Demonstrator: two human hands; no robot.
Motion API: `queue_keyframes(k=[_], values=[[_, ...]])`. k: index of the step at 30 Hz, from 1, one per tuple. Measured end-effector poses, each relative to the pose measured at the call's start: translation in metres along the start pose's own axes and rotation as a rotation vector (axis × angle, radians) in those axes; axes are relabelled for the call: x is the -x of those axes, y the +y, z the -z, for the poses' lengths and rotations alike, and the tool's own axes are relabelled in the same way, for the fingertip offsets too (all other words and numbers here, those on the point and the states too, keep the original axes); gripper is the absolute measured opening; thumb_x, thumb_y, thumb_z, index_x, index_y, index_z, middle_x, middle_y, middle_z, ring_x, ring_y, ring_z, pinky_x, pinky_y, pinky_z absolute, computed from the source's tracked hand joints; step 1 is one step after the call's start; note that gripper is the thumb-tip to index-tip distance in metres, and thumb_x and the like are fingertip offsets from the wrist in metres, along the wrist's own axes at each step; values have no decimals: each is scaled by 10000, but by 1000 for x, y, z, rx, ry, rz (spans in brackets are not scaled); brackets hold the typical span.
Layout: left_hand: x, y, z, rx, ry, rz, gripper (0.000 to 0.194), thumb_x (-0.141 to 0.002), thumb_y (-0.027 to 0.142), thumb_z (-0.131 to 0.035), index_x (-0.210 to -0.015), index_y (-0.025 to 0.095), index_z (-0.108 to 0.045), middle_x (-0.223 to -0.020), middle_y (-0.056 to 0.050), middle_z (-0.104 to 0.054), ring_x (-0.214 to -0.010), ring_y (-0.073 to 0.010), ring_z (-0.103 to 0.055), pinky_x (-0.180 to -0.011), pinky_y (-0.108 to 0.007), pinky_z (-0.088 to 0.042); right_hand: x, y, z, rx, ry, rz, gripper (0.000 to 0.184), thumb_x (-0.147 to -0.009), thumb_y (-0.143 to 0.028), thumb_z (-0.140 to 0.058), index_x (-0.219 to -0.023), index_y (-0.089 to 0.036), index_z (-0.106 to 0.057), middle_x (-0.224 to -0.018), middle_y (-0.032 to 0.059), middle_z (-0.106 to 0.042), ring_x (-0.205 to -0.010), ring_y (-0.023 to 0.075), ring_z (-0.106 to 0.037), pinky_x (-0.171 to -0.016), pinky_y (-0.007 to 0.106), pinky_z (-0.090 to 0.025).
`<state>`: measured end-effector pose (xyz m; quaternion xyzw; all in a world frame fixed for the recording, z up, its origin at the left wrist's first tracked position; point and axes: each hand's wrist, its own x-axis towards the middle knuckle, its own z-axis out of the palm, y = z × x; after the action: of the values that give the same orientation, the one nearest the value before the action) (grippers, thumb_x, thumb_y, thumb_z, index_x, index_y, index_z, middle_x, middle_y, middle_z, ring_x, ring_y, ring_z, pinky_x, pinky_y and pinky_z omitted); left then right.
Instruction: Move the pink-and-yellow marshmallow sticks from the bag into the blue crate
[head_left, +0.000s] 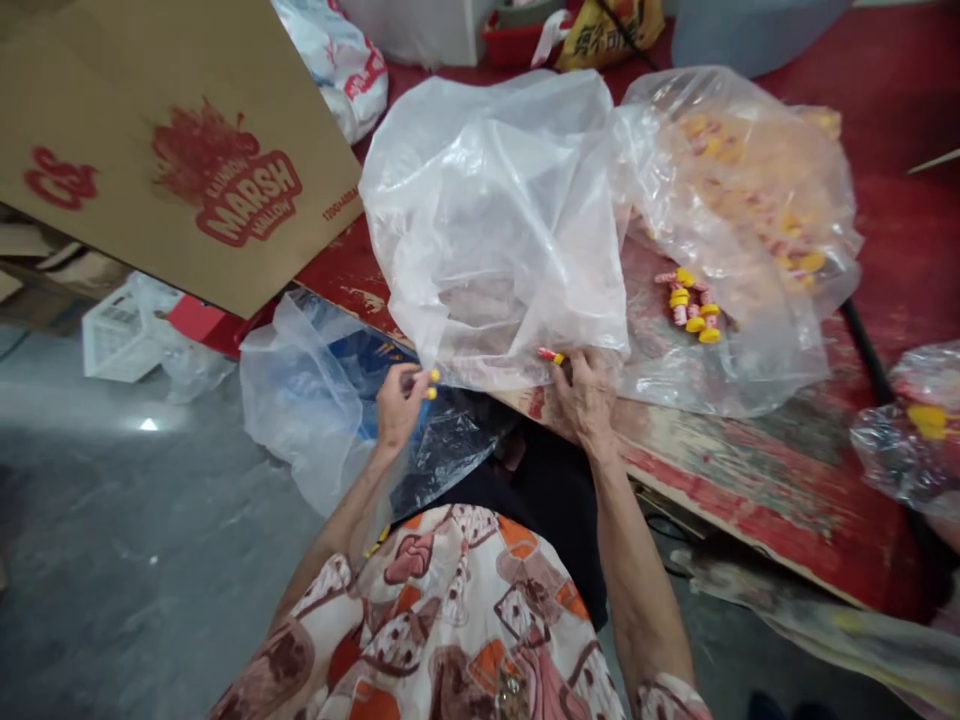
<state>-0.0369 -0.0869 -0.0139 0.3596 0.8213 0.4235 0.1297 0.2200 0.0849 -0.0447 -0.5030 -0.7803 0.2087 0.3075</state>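
My left hand is closed, with small yellow-capped pieces poking out past its fingertips. It is at the table's front edge, by the left corner of a large clear plastic bag. My right hand pinches a small red-and-white tube with a yellow cap at the front edge of that bag. A few matching yellow-capped tubes lie in a loose cluster on plastic to the right. Behind them, a second clear bag holds many similar pieces.
A printed cardboard box stands at the left on the red worn table. Below the front edge hangs an open plastic bag. A white basket is on the floor at left. A small filled bag lies far right.
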Motion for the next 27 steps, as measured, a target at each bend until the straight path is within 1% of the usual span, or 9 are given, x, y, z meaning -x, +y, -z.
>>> queue_keyframes(k=[3,6,8,11,13,15,20,23,27], values=[[-9,-42,36,-211,64,52,186,-968,406,-678,-996,222,-668,-922,-49,-698,-884,-242,-726,-898,-410,-638,-1,1,-4,34,-59,-31,316,-1068,-357,-513,-1210,-210,-754,-1215,135,-733,-970,264,-667,-795,353,-496],[-26,-42,41,-294,123,-155,201,-1013,401,-629,-1059,220,-705,-1044,-93,-700,-1025,-273,-717,-1026,-457,-605,0,1,-3,-1,-51,-30,338,-1062,-376,-519,-1239,-218,-761,-1231,130,-732,-980,264,-679,-818,359,-519],[-45,-20,21,-258,94,-324,215,-1079,344,-536,-1134,224,-705,-1136,-103,-715,-1105,-257,-703,-1063,-422,-586,1,1,-2,-15,-38,-23,348,-1056,-388,-523,-1239,-218,-765,-1231,130,-737,-991,267,-686,-828,366,-537],[-89,22,-29,-266,-93,-499,277,-1104,205,-442,-1211,213,-697,-1222,-116,-727,-1205,-251,-673,-1133,-406,-543,2,2,-1,-29,-11,-2,357,-1054,-392,-515,-1234,-216,-768,-1216,134,-750,-996,275,-694,-849,389,-561],[-125,43,-62,-359,-173,-496,313,-1072,121,-431,-1237,177,-691,-1271,-156,-712,-1263,-288,-645,-1172,-448,-507,2,3,-2,-39,-2,19,351,-1056,-382,-513,-1228,-217,-770,-1213,137,-760,-1013,282,-697,-887,413,-571],[-160,53,-84,-438,-171,-392,244,-1058,133,-497,-1214,153,-684,-1296,-193,-692,-1305,-334,-616,-1171,-485,-492,2,4,-3,-38,-10,27,343,-1058,-374,-515,-1231,-223,-770,-1213,139,-766,-1030,290,-694,-914,430,-568],[-208,53,-101,-509,-223,-282,142,-1035,164,-567,-1118,153,-681,-1279,-215,-695,-1337,-381,-597,-1189,-531,-454,2,5,-9,-21,36,-34,362,-1063,-439,-523,-1194,-215,-776,-1077,140,-757,-936,289,-662,-874,428,-551],[-209,57,-111,-516,-258,-302,132,-1019,161,-582,-1094,131,-686,-1309,-237,-685,-1393,-401,-569,-1228,-544,-413,4,1,-10,-38,104,-39,398,-1084,-468,-508,-1244,-209,-765,-1120,149,-751,-956,286,-659,-895,425,-543],[-208,71,-125,-527,-306,-262,101,-1016,130,-570,-981,135,-665,-1150,-207,-711,-1319,-389,-616,-1225,-545,-405,4,-5,-8,19,-3,-5,367,-1105,-427,-500,-1230,-221,-778,-1192,151,-745,-978,274,-658,-845,382,-515]])
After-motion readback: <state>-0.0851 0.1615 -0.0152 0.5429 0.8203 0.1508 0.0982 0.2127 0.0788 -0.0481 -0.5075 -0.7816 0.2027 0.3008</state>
